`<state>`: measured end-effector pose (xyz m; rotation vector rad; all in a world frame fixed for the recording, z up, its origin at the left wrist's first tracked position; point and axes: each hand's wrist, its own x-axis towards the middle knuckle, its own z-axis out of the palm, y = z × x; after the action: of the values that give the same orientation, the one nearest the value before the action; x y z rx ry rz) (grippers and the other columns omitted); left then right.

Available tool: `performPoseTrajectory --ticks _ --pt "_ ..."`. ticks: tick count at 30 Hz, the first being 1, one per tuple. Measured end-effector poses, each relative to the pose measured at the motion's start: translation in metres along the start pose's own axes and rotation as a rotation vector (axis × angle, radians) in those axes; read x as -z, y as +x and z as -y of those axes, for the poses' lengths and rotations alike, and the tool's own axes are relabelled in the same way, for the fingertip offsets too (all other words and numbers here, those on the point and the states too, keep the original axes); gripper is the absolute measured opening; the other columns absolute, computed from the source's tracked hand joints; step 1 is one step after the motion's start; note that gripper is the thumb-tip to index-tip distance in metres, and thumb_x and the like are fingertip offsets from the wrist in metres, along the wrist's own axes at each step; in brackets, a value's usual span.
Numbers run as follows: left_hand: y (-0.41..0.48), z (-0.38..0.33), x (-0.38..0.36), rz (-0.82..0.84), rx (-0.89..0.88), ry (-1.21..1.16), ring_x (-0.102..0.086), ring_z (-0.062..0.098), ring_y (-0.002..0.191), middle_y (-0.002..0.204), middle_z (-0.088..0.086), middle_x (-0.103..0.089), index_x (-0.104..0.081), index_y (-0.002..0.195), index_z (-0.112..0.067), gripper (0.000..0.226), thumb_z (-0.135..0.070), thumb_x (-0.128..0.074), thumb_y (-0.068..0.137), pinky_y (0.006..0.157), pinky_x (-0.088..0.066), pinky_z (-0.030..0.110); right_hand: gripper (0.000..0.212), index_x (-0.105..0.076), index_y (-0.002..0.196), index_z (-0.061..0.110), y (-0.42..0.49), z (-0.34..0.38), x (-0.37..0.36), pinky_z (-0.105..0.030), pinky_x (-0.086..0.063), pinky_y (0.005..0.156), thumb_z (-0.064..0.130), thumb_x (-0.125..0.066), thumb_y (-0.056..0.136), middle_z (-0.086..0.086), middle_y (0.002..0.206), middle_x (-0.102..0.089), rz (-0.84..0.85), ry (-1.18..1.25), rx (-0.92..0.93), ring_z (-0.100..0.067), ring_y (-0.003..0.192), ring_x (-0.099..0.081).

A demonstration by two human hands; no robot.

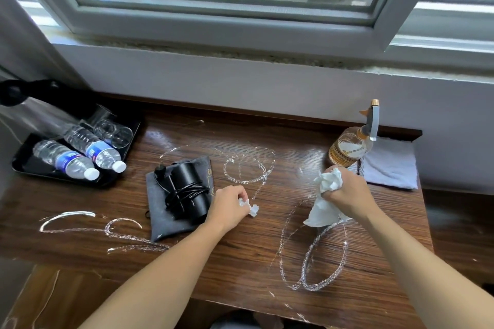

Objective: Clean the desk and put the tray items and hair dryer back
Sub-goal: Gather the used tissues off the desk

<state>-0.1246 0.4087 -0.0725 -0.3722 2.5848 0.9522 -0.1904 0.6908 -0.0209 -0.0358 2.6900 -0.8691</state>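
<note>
1. Our left hand (230, 205) pinches a small tissue scrap (252, 209) just right of the hair dryer (187, 192), which lies on a grey pouch (163, 222) mid-desk.
2. Our right hand (344, 192) clenches a crumpled paper towel (324, 208) near the spray bottle (350, 147) and grey cloth (390, 165) at the right edge.
3. The black tray (26, 168) sits at the far left corner.
4. Open desk (240, 262), with white streaks (248, 168), lies between our hands and along the near edge.

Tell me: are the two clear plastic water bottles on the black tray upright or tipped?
Tipped. Both clear plastic water bottles lie on their sides in the black tray.
</note>
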Motion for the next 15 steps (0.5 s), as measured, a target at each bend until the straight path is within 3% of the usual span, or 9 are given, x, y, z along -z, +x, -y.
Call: performPoseTrajectory --ticks 3,6,9,12,15 --pt "-0.001 -0.001 -0.011 0.097 -0.053 0.125 -0.059 0.02 0.098 0.109 -0.006 -0.059 -0.06 0.11 -0.032 0.034 -0.025 -0.07 0.078 0.084 -0.049 0.033 0.021 -0.06 0.081 0.007 -0.006 0.002 0.003 -0.031 -0.041 0.062 0.023 -0.07 0.071 -0.004 0.073 -0.063 -0.025 -0.002 -0.018 -0.023 0.07 -0.057" --pt "0.0 -0.005 -0.022 0.135 -0.065 0.226 -0.06 0.024 0.101 0.117 -0.005 -0.052 -0.055 0.117 -0.036 0.042 -0.027 -0.07 0.078 0.084 -0.05 0.035 0.016 -0.058 0.075 0.016 -0.014 -0.001 0.005 -0.027 -0.033 0.056 0.025 -0.07 0.07 0.003 0.07 -0.06 -0.035 0.004 -0.037 -0.016 0.068 -0.054" --pt "0.002 -0.007 -0.032 0.127 -0.076 0.243 -0.061 0.027 0.102 0.117 -0.003 -0.053 -0.059 0.111 -0.032 0.032 -0.027 -0.07 0.081 0.084 -0.049 0.036 0.016 -0.06 0.08 0.017 -0.023 -0.006 0.006 -0.026 -0.039 0.06 0.013 -0.074 0.073 0.001 0.075 -0.065 -0.038 0.042 -0.1 -0.016 0.074 -0.058" --pt "0.003 -0.012 -0.035 0.112 -0.081 0.207 -0.061 0.027 0.101 0.107 -0.002 -0.058 -0.063 0.095 -0.028 0.014 -0.023 -0.069 0.084 0.082 -0.048 0.035 0.016 -0.06 0.082 0.015 -0.029 -0.009 0.005 -0.027 -0.041 0.059 0.021 -0.073 0.073 -0.001 0.074 -0.066 -0.034 0.041 -0.126 -0.017 0.074 -0.06" --pt "0.002 -0.016 -0.034 0.126 -0.049 0.037 -0.061 0.02 0.093 0.093 -0.005 -0.066 -0.065 0.077 -0.03 0.013 -0.018 -0.07 0.079 0.079 -0.051 0.032 0.015 -0.063 0.083 0.015 -0.034 -0.005 0.002 -0.029 -0.042 0.063 0.019 -0.074 0.074 -0.001 0.076 -0.067 -0.024 0.008 -0.126 -0.019 0.075 -0.061"
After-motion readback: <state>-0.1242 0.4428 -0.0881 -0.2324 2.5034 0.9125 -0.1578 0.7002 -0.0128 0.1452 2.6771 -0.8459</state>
